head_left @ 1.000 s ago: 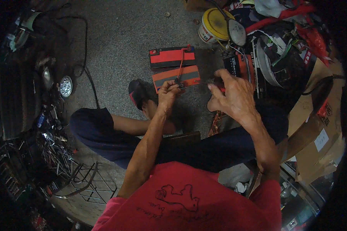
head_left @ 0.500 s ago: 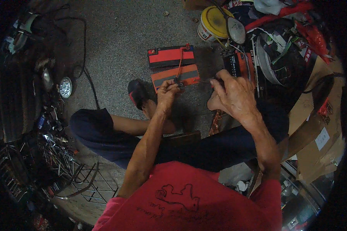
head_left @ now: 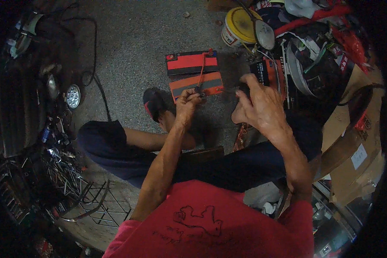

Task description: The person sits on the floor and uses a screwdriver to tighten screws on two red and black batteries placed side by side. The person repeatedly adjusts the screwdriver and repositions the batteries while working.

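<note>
Two orange-red and black batteries lie side by side on the floor in front of me. The far battery (head_left: 192, 63) has a red wire (head_left: 202, 68) fixed near its right corner. That wire runs down to my left hand (head_left: 188, 103), whose fingers pinch its dark end over the near battery (head_left: 189, 87). My right hand (head_left: 264, 105) hovers to the right of the near battery, with thumb and index finger apart. Its other fingers are mostly hidden behind the palm. A faint thin line shows between the two hands, too blurred to name.
At the right a bucket with a yellow lid (head_left: 244, 22) stands by another orange and black battery (head_left: 268, 74) and piled parts. Flattened cardboard (head_left: 346, 142) lies nearer. Loose tools (head_left: 66, 174), a wire rack (head_left: 105, 206), a round lamp (head_left: 73, 96) and a black cable (head_left: 95, 51) are leftward.
My right thumb and index finger have spread farther apart. The left hand stays at the near battery with the wire end. The view has shifted very slightly.
</note>
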Available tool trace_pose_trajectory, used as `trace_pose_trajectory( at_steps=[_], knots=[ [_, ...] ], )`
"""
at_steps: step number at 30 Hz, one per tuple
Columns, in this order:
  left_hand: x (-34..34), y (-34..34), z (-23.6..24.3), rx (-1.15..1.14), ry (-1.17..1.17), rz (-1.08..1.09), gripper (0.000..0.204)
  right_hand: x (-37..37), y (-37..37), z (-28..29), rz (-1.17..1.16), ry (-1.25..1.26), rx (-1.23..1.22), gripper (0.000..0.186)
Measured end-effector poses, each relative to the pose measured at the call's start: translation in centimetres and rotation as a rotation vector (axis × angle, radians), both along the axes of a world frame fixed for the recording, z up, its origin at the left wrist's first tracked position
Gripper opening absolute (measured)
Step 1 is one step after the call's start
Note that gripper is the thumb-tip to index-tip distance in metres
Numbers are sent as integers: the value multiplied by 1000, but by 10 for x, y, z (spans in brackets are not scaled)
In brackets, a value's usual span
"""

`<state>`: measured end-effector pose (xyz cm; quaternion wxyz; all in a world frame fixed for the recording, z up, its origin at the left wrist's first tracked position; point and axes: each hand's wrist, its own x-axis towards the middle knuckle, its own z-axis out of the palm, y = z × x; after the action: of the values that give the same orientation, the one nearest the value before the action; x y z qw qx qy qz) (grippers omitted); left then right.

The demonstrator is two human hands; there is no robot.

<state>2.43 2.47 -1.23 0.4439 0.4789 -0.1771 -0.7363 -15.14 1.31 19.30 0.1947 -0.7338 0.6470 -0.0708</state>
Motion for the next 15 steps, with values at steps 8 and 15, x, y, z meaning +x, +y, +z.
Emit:
trace_pose_trajectory(
  at_steps=[8,15],
  knots=[
    [2,0,1,29,-32,-24,21,5,0,9,-43,41,96,21],
    [0,-2,6,23,-72,-32,20,1,3,1,47,-34,-29,21]
  ],
)
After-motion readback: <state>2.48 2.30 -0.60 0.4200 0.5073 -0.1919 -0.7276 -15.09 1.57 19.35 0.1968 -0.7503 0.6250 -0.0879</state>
